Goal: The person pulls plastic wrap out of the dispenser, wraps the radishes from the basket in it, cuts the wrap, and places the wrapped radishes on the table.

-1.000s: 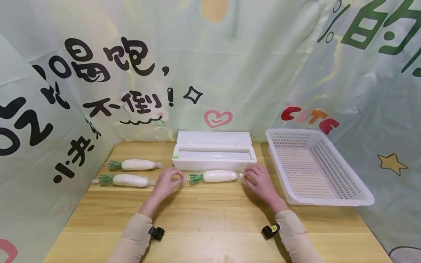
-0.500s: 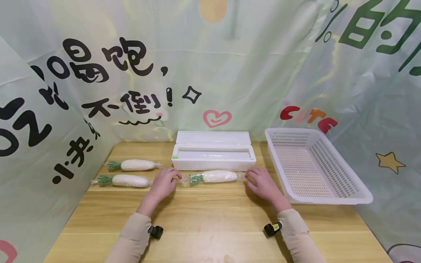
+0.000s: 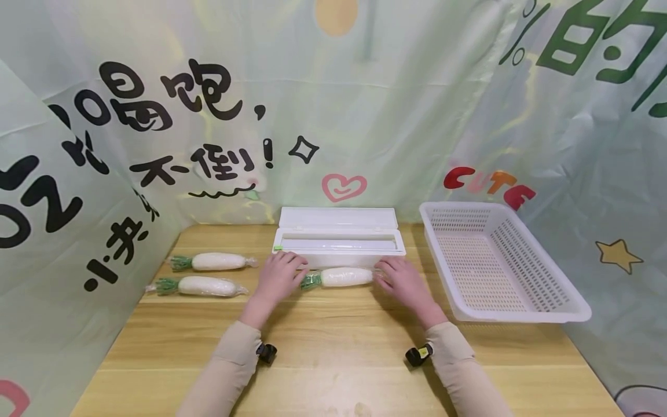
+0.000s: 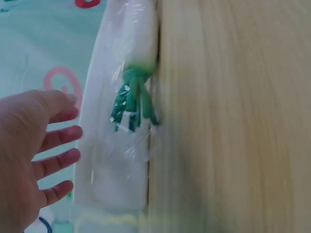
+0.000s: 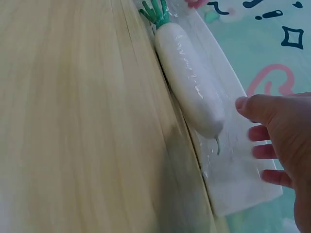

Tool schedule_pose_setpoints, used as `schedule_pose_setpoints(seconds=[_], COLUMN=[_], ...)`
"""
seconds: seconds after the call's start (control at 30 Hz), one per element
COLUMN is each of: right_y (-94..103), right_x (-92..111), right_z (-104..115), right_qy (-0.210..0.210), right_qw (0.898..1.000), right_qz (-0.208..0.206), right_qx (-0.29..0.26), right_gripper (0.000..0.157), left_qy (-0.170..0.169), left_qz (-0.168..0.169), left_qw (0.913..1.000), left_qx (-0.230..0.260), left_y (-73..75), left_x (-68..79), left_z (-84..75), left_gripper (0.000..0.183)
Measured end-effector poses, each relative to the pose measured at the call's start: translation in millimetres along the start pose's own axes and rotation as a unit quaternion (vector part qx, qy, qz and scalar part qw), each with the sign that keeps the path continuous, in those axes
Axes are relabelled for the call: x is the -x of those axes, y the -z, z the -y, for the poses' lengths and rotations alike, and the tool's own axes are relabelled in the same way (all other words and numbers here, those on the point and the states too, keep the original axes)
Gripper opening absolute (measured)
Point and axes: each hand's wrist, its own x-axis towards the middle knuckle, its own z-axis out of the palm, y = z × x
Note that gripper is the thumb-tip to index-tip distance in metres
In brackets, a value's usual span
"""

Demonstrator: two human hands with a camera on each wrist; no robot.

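Note:
A white radish (image 3: 347,277) with green leaves, wrapped in clear film, lies crosswise in front of a white film dispenser box (image 3: 339,259). My left hand (image 3: 281,274) is at its leafy end, fingers spread in the left wrist view, where the leaves (image 4: 133,102) show under loose film. At the root end is my right hand (image 3: 403,281). In the right wrist view its thumb and fingers are apart, beside the radish's thin root (image 5: 217,144). Neither hand visibly grips anything; whether the fingertips touch the film I cannot tell.
Two more wrapped radishes lie at the left, a rear one (image 3: 217,261) and a front one (image 3: 205,286). A white perforated basket (image 3: 521,318) stands at the right of the wooden table (image 3: 333,359). The dispenser's lid (image 3: 337,218) is raised, near the printed curtain (image 3: 396,145).
Both hands have moved inward from the film's ends toward the radish; the left has shifted right and slightly up. The twisted film at the leafy end is now hidden behind the left hand.

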Motion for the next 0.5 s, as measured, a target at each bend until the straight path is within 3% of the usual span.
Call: schedule_pose_setpoints(seconds=[0.17,0.4,0.5], right_y=[-4.9,-5.5,-4.6], right_x=[-3.6,-0.7,0.9], right_z=[3.8,-3.2,-6.3], right_qy=[-0.032,-0.095,-0.106], right_qw=[0.997,0.983,0.979], right_qz=[0.056,0.146,0.163], right_qx=[-0.033,-0.057,-0.064], right_gripper=[0.025,0.030,0.027], left_qy=[0.028,0.045,0.053], left_qz=[0.098,0.153,0.175], left_qw=[0.9946,0.9869,0.9821], left_qx=[-0.016,0.021,0.044], left_y=[-10.9,-15.9,-13.3], left_x=[-3.4,3.2,6.6], left_z=[-3.4,4.6,9.3], left_gripper=[0.027,0.042,0.048])
